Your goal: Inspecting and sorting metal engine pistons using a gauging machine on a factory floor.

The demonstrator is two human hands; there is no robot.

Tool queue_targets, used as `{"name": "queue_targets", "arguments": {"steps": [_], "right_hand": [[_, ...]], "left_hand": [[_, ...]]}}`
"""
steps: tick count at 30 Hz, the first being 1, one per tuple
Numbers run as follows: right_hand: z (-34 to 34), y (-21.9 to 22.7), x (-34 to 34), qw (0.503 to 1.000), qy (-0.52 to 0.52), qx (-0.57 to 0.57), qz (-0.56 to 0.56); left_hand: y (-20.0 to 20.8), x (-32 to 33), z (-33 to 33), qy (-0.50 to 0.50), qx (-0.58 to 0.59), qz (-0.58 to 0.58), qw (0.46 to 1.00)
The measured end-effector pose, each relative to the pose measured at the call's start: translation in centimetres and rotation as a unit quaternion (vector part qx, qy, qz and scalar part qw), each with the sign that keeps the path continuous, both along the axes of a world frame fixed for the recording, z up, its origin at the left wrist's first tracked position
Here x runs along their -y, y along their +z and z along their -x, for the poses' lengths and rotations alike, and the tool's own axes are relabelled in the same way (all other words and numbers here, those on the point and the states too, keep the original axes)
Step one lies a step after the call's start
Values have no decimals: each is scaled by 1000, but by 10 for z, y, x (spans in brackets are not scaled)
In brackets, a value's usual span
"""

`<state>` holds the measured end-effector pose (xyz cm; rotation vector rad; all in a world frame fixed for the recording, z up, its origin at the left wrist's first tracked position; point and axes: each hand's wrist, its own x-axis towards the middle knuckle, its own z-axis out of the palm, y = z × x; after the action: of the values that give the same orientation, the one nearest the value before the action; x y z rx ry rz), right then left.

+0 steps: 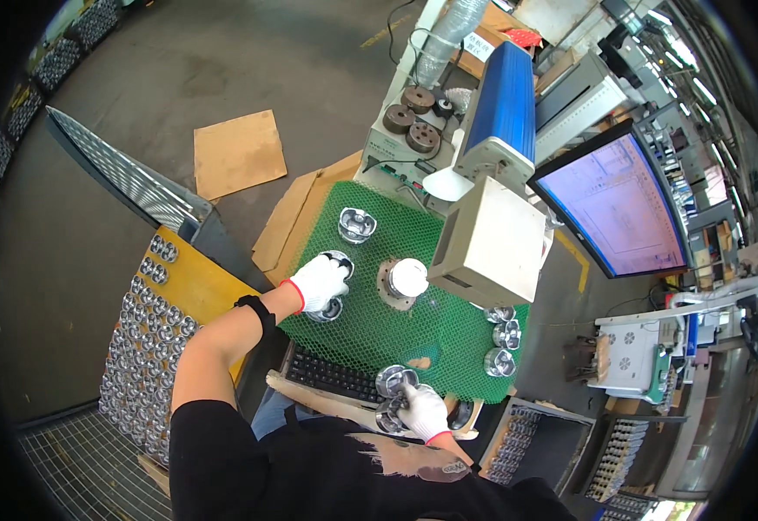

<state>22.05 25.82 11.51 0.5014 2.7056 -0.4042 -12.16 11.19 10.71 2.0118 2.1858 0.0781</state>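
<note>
My left hand [322, 282], in a white glove with a red cuff, is closed over a shiny metal piston [340, 258] on the green mesh mat [353, 334]. One piston [327, 310] sits just below that hand, and another piston [357, 226] stands farther back. My right hand [425, 411], gloved the same way, has its fingers curled on a piston [389, 417] at the mat's near edge. Touching that one is a further piston [396, 379]. A round white-topped part [408, 278] rests on the metal fixture [387, 282] in the middle of the mat.
A beige machine head [492, 247] overhangs the mat's right side, beside a monitor [613, 200]. Several pistons [507, 334] line the right edge. A keyboard [327, 375] lies in front. At left, a yellow board [196, 278] carries rows of pistons; a bin [561, 430] stands lower right.
</note>
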Motion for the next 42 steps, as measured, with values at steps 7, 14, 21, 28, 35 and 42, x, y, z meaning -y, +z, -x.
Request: {"name": "queue_targets", "arguments": {"steps": [7, 14, 21, 28, 35, 42], "right_hand": [[-5, -5, -10, 998, 36, -56, 7], [-21, 11, -9, 999, 13, -32, 18], [-30, 10, -11, 998, -2, -60, 29], [-6, 16, 8, 995, 64, -68, 42], [52, 21, 78, 974, 218, -3, 60], [172, -22, 232, 905, 400, -8, 147]], "left_hand": [[-7, -11, -16, 209, 57, -8, 976], [-26, -64, 3, 465, 29, -75, 881], [0, -91, 20, 522, 21, 23, 853], [-33, -6, -48, 488, 94, -129, 858], [5, 230, -181, 604, 254, -41, 755], [-36, 446, -280, 781, 175, 107, 590]]}}
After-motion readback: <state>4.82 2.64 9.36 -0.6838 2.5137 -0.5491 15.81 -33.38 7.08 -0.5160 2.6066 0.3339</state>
